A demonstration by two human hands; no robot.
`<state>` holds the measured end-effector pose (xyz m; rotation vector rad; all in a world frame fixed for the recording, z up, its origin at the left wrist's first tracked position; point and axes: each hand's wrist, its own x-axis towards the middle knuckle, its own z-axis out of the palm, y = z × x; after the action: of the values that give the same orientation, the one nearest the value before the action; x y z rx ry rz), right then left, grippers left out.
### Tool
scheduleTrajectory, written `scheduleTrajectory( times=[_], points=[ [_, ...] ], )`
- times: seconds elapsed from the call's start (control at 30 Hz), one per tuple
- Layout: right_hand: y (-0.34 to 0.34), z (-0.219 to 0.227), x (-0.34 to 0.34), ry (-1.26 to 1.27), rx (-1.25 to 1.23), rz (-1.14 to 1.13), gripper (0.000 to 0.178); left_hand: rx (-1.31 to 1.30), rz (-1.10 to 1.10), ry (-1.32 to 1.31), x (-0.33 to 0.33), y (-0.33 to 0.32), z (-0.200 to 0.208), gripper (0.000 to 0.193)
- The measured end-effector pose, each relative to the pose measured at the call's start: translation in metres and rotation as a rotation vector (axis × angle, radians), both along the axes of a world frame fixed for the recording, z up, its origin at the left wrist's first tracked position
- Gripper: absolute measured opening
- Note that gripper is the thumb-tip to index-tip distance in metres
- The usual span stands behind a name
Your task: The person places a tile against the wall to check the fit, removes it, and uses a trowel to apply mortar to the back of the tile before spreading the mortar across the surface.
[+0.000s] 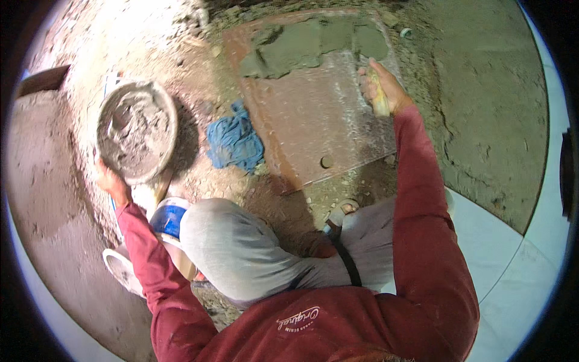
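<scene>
My right hand (389, 92) is closed around the yellow handle of a trowel (380, 104), over the right side of a large brownish tile (313, 120). Its blade is hard to tell from the wet grey mortar (319, 42) spread over the tile's far part. The tile's near part shows bare, with a small dark round spot close to the front edge. At the left, my left hand (113, 183) grips the near-left rim of a round bucket (174, 136) tilted toward me, which holds grey mortar. Some of those fingers are hidden against the bucket's side.
A crumpled blue cloth (234, 140) lies between bucket and tile. By my left knee stand a blue-and-white container (167, 218) and a whitish bucket (120, 268). Smooth grey screed (491, 102) borders the rough ground at right, with pale laid tiles (482, 232) nearer me.
</scene>
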<state>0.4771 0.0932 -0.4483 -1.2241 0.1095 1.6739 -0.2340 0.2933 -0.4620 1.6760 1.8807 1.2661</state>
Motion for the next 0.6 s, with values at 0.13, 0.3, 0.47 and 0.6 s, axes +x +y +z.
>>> scheduleTrajectory(
  times=[0.13,0.3,0.47,0.6],
  points=[
    [0.036,0.018,-0.065,-0.295,0.0,0.372,0.044,-0.102,0.085,-0.194,0.049,-0.001,0.015,0.035],
    [0.081,0.039,-0.095,-0.569,0.011,0.707,0.043,-0.061,0.055,-0.247,0.04,-0.003,0.02,0.034],
    [0.107,0.052,-0.098,-1.123,0.036,1.168,0.046,-0.124,0.124,-0.277,0.058,-0.009,0.035,0.03],
    [0.121,0.054,-0.09,-1.109,-0.081,1.21,0.044,0.015,0.049,-0.262,0.059,-0.01,0.03,0.031]
  ],
)
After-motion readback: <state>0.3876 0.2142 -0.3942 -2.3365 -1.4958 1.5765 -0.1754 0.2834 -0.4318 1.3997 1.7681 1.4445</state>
